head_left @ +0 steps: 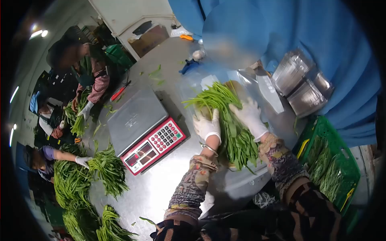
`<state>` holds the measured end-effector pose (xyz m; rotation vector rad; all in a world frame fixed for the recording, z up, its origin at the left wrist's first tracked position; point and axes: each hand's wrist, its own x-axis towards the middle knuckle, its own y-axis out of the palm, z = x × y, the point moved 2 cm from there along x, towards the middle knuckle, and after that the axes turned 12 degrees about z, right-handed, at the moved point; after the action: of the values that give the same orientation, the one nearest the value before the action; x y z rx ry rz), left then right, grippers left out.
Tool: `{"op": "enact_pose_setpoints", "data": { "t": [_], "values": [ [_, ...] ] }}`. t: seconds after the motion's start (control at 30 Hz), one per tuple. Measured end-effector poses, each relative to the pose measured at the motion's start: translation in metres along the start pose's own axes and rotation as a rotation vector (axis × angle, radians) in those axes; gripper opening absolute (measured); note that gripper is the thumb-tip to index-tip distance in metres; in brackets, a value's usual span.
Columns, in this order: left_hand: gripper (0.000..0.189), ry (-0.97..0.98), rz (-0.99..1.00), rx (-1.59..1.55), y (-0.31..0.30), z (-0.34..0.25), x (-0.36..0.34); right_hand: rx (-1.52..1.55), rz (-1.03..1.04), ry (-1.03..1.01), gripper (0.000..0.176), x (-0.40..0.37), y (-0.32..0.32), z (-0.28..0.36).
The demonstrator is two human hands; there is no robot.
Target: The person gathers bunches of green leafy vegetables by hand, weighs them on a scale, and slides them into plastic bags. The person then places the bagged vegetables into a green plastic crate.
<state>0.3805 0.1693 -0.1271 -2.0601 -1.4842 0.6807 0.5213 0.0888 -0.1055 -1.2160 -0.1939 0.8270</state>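
A bunch of long-stemmed leafy greens [233, 132] lies on a clear plastic sheet or bag [187, 94] in front of me, stems away and leaves toward me. My gloved left hand [207, 125] grips its left side, thumb pointing up along the stems. On the other side, my gloved right hand [250, 117] presses against the bunch, its fingers partly over the stems. To the left of my left hand stands a red and grey digital scale [148, 146] with a bare metal pan [136, 116].
Piles of greens [72, 180] lie at left, where several people work. Red-handled scissors [119, 92] lie beyond the scale. Stacked plastic packaging [297, 82] sits at right, above a green crate [348, 172] holding greens. A cardboard box [150, 40] stands at the back.
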Motion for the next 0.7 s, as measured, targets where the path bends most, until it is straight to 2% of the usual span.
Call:
{"op": "enact_pose_setpoints", "data": {
  "t": [0.07, 0.17, 0.23, 0.27, 0.3, 0.37, 0.4, 0.5, 0.53, 0.63, 0.67, 0.7],
  "values": [
    [0.086, -0.041, 0.029, -0.062, -0.016, 0.001, -0.001, 0.034, -0.01, 0.063, 0.082, -0.003, -0.016, 0.0],
    [0.087, -0.094, 0.197, -0.46, -0.002, 0.029, 0.023, 0.133, 0.093, 0.117, 0.084, 0.011, -0.029, -0.019],
    [0.088, -0.148, 0.297, -0.711, 0.005, 0.038, 0.034, 0.202, 0.135, 0.089, 0.085, 0.006, -0.041, -0.019],
    [0.087, -0.166, 0.308, -0.699, -0.007, 0.028, 0.028, 0.235, 0.157, 0.076, 0.086, 0.006, -0.044, -0.019],
    [0.086, -0.185, 0.32, -0.686, -0.017, 0.021, 0.024, 0.231, 0.093, 0.053, 0.086, 0.008, -0.043, -0.02],
    [0.081, -0.365, 0.344, -0.896, -0.029, 0.023, 0.027, 0.224, -0.037, 0.009, 0.086, 0.007, -0.042, -0.016],
    [0.079, -0.456, 0.354, -1.001, -0.033, 0.024, 0.028, 0.237, -0.007, 0.004, 0.085, 0.004, -0.045, -0.013],
    [0.089, -0.428, 0.552, -1.17, -0.037, 0.021, 0.032, 0.238, 0.093, -0.025, 0.081, -0.01, -0.057, 0.005],
    [0.081, -0.399, 0.628, -1.156, -0.03, 0.027, 0.041, 0.212, 0.128, -0.043, 0.08, -0.013, -0.059, 0.009],
    [0.065, -0.407, 0.658, -0.948, -0.015, 0.036, 0.065, 0.211, 0.165, -0.071, 0.076, -0.016, -0.062, 0.014],
    [0.045, -0.402, 0.687, -0.999, -0.013, 0.041, 0.071, 0.229, 0.175, -0.069, 0.077, -0.012, -0.059, 0.01],
    [0.039, -0.329, 0.748, -0.903, -0.008, 0.043, 0.075, 0.248, 0.186, -0.066, 0.078, -0.01, -0.055, 0.008]
  ]
}}
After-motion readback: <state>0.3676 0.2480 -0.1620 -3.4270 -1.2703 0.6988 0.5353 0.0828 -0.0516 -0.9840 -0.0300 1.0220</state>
